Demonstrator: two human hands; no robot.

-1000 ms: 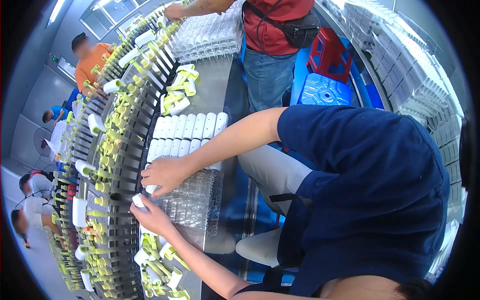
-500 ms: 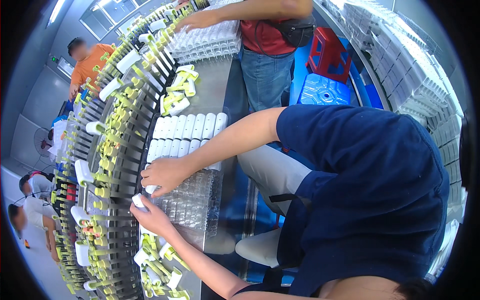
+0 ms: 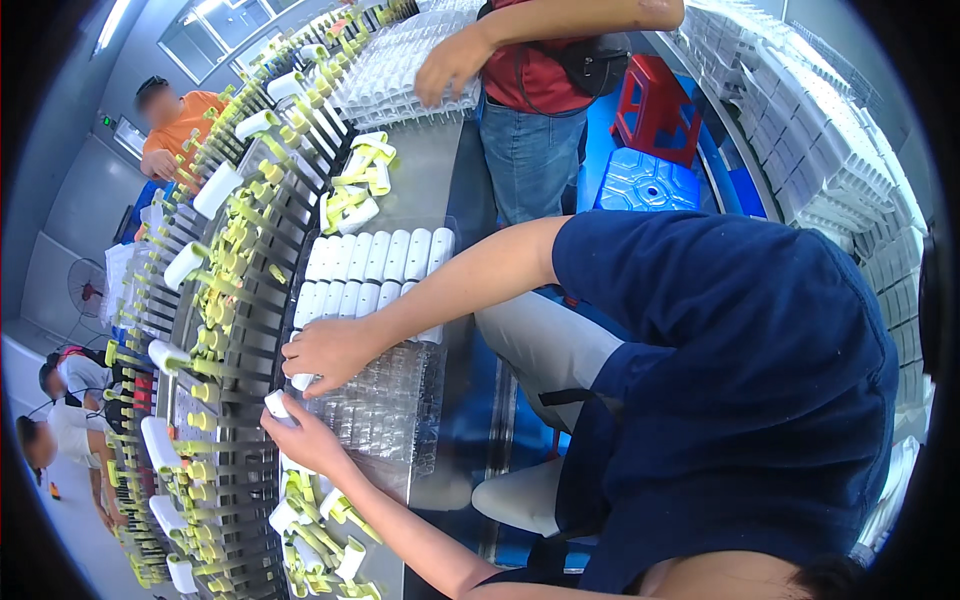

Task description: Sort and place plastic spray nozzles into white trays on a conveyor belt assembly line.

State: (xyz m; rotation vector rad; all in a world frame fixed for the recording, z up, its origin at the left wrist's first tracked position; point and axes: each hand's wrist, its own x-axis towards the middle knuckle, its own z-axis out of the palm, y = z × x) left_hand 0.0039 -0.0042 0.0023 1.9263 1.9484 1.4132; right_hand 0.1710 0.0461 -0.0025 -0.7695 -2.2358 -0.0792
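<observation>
My left hand (image 3: 303, 437), the lower one in the picture, is closed around a small white plastic casing (image 3: 281, 407), its end poking out above the fingers. Just above it, my right hand (image 3: 335, 355) bends over the clear blister tray (image 3: 385, 400), fingers closed on another white casing (image 3: 304, 381) that is mostly hidden beneath them. White oblong casings (image 3: 378, 255) lie in neat rows in the tray's upper part, each with a small dark dot. My right forearm covers some of them. The tray's lower pockets hold no casings.
A curved rack conveyor (image 3: 205, 395) with yellow-green holders and white parts runs along the left. Loose yellow-green holders (image 3: 325, 530) lie below the tray, more (image 3: 365, 165) above. A co-worker's hand (image 3: 455, 65) is at stacked trays (image 3: 400, 95). A blue stool (image 3: 650, 180) stands behind.
The conveyor's white parts have shifted slightly down the picture. The co-worker's hand has moved right, from the conveyor to the stacked trays. My own hands have barely moved.
</observation>
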